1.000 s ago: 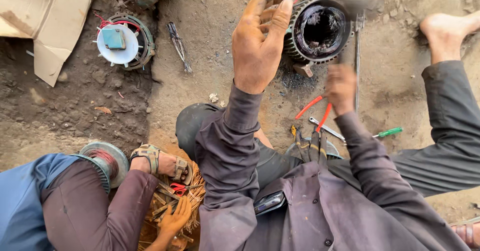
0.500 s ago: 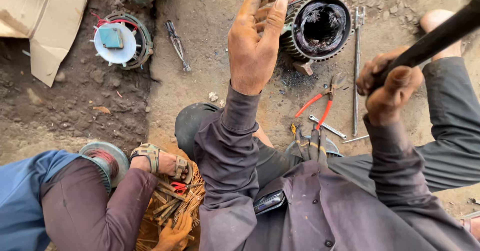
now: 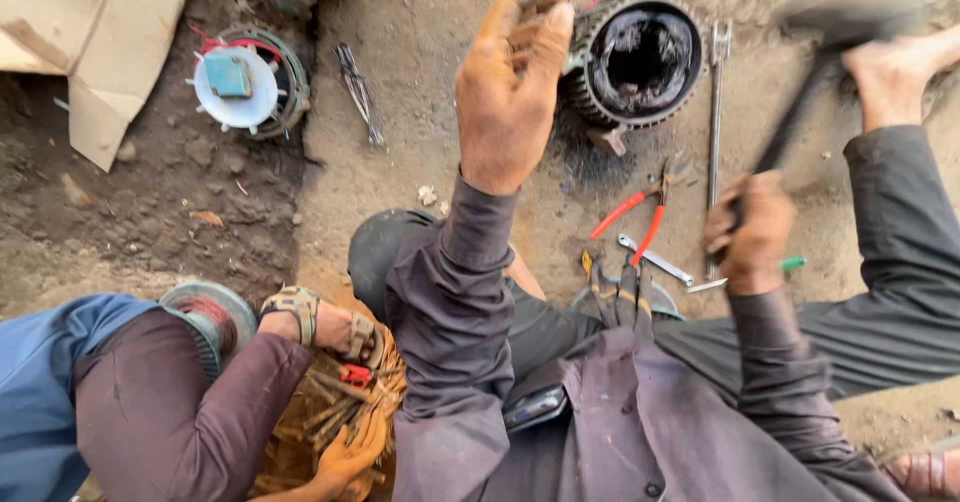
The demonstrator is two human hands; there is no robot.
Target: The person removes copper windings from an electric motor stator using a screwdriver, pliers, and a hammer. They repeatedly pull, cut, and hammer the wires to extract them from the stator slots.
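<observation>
The right hand (image 3: 757,234) is closed in a fist around the lower end of a dark hammer handle (image 3: 790,127), its grip full and tight, while the blurred hammer head (image 3: 838,24) hangs high over the dirt floor (image 3: 420,92), above and to the right of the finned motor housing (image 3: 640,62) that lies on its side with its blackened bore facing up. The tool looks rigid and top-heavy, a thing best taken low on the shaft as here; the housing looks heavy, hard and greasy, probably easiest to steady by its ribbed outer rim. The right forearm rises from a dark sleeve with the elbow bent and the wrist cocked back. The left hand (image 3: 515,82) is raised with fingers loosely curled and holds nothing, its soiled back to the camera, just beside the housing's left edge. Red-handled pliers (image 3: 635,212), a wrench (image 3: 655,260) and a long metal rod (image 3: 715,142) lie between the housing and the person's knees. A bare foot (image 3: 900,77) rests at upper right. At lower left, another person's hand (image 3: 345,457) works in a bundle of copper wire (image 3: 320,412).
</observation>
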